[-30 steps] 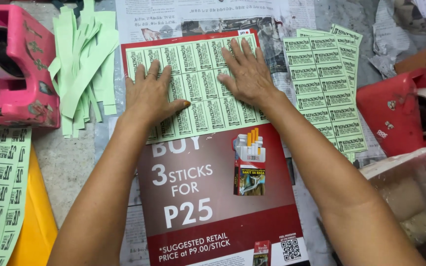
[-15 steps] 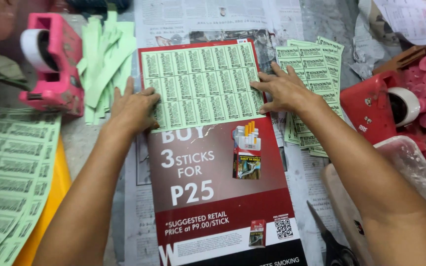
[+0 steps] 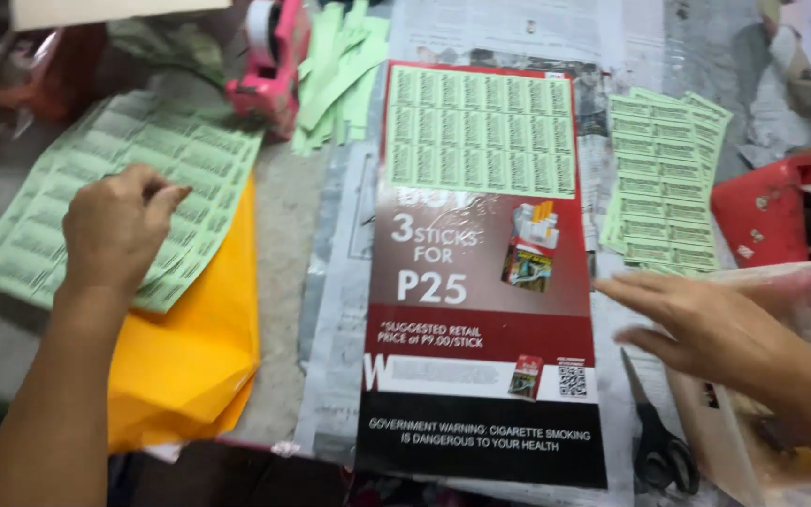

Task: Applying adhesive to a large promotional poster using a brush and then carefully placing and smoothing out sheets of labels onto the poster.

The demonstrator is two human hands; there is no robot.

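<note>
**Green Sheets Being Picked Up**

Head view: the left hand [image 3: 119, 225] is curled on the pile of light green paper label sheets [image 3: 114, 192] lying on the yellow envelope [image 3: 190, 347]; whether a sheet is pinched cannot be told. The right hand [image 3: 706, 324] is held flat and empty beside the tall red poster [image 3: 485, 310]. One green sheet [image 3: 481, 130] is already stuck on top. A careful lift of one sheet seems needed.

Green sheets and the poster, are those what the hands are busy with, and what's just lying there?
In use: left hand on the green sheet stack; right hand beside the poster bearing a green sheet.
Lying about: scissors, pink tape dispenser, green strips.
</note>
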